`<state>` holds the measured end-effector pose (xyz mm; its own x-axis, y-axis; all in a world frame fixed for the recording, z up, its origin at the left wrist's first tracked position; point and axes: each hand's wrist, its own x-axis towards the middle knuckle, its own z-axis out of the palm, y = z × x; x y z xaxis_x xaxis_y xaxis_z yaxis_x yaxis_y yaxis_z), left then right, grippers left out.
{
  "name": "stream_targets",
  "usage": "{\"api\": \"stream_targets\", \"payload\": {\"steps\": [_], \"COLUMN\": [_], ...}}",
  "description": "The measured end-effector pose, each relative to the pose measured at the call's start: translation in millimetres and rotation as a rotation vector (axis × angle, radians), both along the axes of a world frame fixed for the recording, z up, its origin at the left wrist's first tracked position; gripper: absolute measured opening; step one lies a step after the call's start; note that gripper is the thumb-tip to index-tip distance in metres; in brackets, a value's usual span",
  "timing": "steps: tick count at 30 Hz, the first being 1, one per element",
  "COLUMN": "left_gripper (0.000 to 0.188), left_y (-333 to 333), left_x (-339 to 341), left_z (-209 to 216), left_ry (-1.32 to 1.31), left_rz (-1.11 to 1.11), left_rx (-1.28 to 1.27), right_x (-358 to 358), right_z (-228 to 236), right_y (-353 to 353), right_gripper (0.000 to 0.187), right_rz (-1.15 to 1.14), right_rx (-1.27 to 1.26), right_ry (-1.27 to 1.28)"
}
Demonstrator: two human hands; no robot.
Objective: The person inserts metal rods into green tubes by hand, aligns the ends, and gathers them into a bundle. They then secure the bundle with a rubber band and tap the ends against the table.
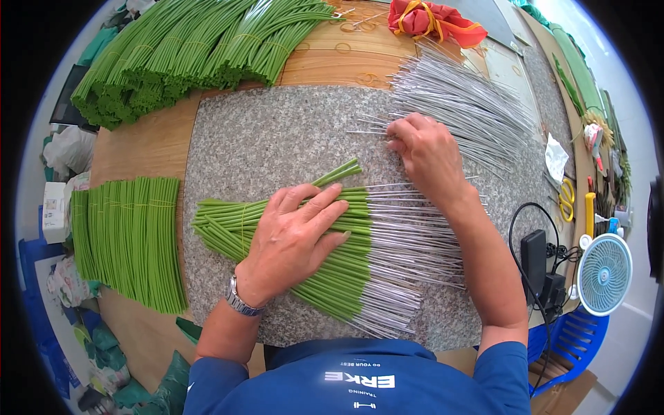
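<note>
— Where were the hands?
— Left hand (297,232) lay open, flat on the fanned green stems (325,270), their wires pointing right. Right hand (425,152), nearer the loose wire pile (463,104) at upper right, pinched one wire.
— Counts?
— Too many; one fan, one pile on the worktop (277,138).
</note>
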<state>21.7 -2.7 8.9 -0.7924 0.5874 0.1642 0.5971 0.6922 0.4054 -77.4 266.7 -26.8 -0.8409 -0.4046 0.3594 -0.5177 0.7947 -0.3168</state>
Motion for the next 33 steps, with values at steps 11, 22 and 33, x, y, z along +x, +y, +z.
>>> {"api": "stream_targets", "payload": {"steps": [11,22,33], "left_gripper": [0.048,0.05,0.052], "left_y": [-2.3,0.6,0.8], "left_x": [-0.4,-1.1,-1.1], "left_z": [-1.2,1.4,0.7], "left_ry": [-0.009,-0.011,-0.016], "left_rz": [-0.008,0.014,0.009], "left_rx": [0.003,-0.019,-0.028], "right_x": [7.5,65.6,64.6], "right_z": [4.5,11.1,1.4], "right_y": [3.6,29.2,22.4], "right_gripper": [0.014,0.024,0.021], "right_rz": [0.166,0.037,0.068], "right_rx": [-0.259,0.02,-0.054], "right_ry": [0.218,0.058,-0.017]}}
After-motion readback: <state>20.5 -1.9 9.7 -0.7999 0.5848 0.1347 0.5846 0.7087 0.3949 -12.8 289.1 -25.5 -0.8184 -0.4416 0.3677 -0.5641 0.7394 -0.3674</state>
